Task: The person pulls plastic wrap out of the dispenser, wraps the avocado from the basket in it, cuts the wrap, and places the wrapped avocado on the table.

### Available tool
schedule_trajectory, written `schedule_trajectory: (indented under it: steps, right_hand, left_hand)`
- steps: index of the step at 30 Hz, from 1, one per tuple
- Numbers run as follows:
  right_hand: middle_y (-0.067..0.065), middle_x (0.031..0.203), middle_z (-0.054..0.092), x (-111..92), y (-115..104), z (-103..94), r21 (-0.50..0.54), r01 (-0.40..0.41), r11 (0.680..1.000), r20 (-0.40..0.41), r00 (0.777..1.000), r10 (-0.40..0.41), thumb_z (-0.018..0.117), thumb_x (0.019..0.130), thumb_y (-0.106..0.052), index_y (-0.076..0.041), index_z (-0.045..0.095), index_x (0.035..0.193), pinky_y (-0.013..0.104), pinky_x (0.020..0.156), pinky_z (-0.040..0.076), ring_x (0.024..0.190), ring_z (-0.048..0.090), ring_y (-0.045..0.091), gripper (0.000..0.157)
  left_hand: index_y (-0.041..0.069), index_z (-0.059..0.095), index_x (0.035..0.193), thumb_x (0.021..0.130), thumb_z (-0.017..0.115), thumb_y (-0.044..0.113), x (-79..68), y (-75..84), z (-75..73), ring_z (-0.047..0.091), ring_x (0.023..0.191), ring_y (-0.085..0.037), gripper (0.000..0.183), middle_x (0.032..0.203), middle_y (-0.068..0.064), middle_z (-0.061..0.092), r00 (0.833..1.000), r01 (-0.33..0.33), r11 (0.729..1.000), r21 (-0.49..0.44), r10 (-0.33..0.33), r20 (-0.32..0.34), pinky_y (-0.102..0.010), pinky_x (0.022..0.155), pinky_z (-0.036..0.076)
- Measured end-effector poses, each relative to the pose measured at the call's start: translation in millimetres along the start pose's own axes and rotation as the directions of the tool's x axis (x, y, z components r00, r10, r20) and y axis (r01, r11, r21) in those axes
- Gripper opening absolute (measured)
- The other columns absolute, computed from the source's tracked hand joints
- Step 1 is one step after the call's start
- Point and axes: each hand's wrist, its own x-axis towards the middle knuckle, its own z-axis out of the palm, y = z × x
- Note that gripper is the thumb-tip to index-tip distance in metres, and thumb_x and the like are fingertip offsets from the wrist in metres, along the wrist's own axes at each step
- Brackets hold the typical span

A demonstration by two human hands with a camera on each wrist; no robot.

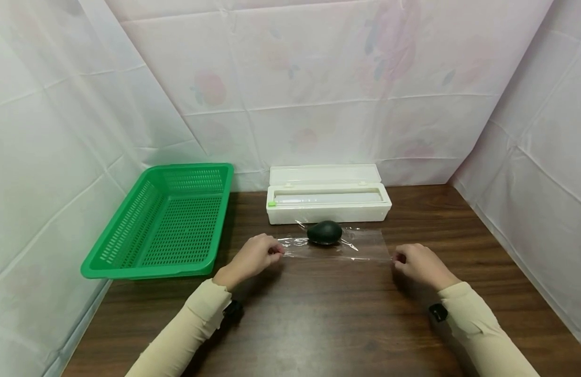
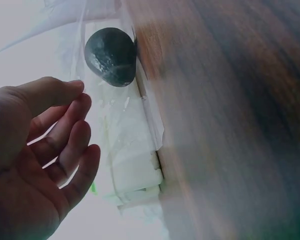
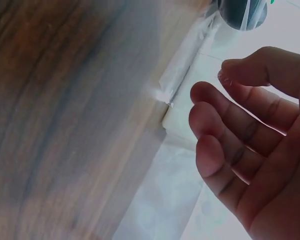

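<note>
A dark green avocado (image 1: 325, 232) lies on a stretched strip of clear plastic wrap (image 1: 370, 244) in front of the white wrap box. At the strip's near left corner my left hand (image 1: 253, 257) pinches the film between thumb and finger. The near right corner is pinched by my right hand (image 1: 421, 266). In the left wrist view, the avocado (image 2: 111, 56) sits beyond the thumb tip, its skin glossy. Thumb and index finger of the right hand (image 3: 255, 130) meet in the right wrist view, with a bit of film at the tips.
Behind the avocado stands the white wrap box (image 1: 329, 213), lid raised, a roll (image 1: 328, 198) inside and a green slider (image 1: 272, 203) at its left end. A green plastic basket (image 1: 216, 235) is at the left. White cloth (image 1: 318, 125) hangs around the brown wooden table (image 1: 328, 324).
</note>
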Motion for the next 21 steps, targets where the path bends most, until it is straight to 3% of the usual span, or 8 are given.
schedule_trajectory:
  steps: [5,14,21]
  right_hand:
    - [-0.004,0.069,0.059,4,1,-4.9,0.026,-0.010,1.000,-0.030,0.999,0.011,0.068,0.085,-0.006,-0.012,0.063,0.073,0.028,0.056,0.041,0.062,0.049,0.009,0.015]
    - [0.001,0.074,0.064,12,4,-14.1,0.098,-0.027,0.995,-0.075,0.997,0.034,0.065,0.087,-0.004,-0.004,0.069,0.084,0.028,0.058,0.044,0.066,0.054,0.011,0.005]
    - [0.004,0.080,0.067,15,7,-14.9,0.128,-0.020,0.992,-0.131,0.991,0.037,0.065,0.089,-0.005,-0.004,0.069,0.085,0.028,0.059,0.045,0.070,0.057,0.013,0.006]
  left_hand:
    - [0.013,0.076,0.086,0.085,0.073,0.011,0.2,1.9,-1.8,0.060,0.080,-0.012,0.004,0.083,0.004,0.072,0.997,0.018,1.000,-0.024,-0.020,-0.070,-0.030,0.074,0.052]
    - [0.010,0.076,0.089,0.087,0.072,0.012,3.7,0.9,-2.1,0.060,0.081,-0.013,0.005,0.085,0.002,0.072,0.983,0.099,0.987,-0.123,-0.116,-0.142,-0.030,0.073,0.051]
    - [0.010,0.077,0.089,0.088,0.071,0.012,6.9,-1.1,-0.6,0.060,0.081,-0.016,0.006,0.084,0.002,0.071,0.967,0.116,0.985,-0.128,-0.141,-0.211,-0.032,0.072,0.051]
